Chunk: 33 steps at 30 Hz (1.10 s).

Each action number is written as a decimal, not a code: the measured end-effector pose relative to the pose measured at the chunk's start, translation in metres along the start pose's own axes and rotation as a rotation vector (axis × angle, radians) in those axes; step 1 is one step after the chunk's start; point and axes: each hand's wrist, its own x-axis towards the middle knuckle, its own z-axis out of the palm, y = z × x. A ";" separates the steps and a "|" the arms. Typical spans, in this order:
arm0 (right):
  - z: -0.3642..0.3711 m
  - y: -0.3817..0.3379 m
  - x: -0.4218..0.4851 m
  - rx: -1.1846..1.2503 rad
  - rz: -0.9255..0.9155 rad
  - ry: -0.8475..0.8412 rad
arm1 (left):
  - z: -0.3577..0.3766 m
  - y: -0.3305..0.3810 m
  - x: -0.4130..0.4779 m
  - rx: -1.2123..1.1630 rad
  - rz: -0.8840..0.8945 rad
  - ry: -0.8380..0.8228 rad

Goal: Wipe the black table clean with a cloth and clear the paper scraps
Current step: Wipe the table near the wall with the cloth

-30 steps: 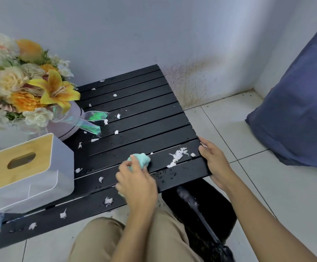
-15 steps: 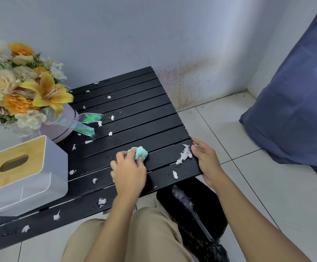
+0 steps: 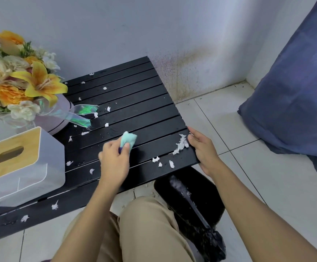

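Observation:
A low black slatted table [image 3: 135,95] stands against the wall, wet in spots and strewn with white paper scraps. My left hand [image 3: 114,161] grips a bunched mint-green cloth [image 3: 128,138] and presses it onto the middle slats. A heap of scraps [image 3: 181,145] lies at the table's right edge, with smaller bits [image 3: 160,161] in front of it. My right hand [image 3: 204,150] rests on that right edge beside the heap, thumb on top and fingers along the side.
A flower bouquet in a pink box [image 3: 27,91] and a white tissue box with a wooden lid [image 3: 19,163] occupy the table's left side. A black-lined bin [image 3: 191,201] sits on the floor under the table's right corner. A blue cushion [image 3: 293,91] leans at right.
My left hand has carried the cloth away from me, up across the slats toward the middle. The scrap heap by my right hand has shifted closer to the table's edge.

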 end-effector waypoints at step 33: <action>-0.011 0.012 -0.009 -0.041 -0.020 -0.029 | 0.072 0.070 0.021 0.231 0.318 -0.108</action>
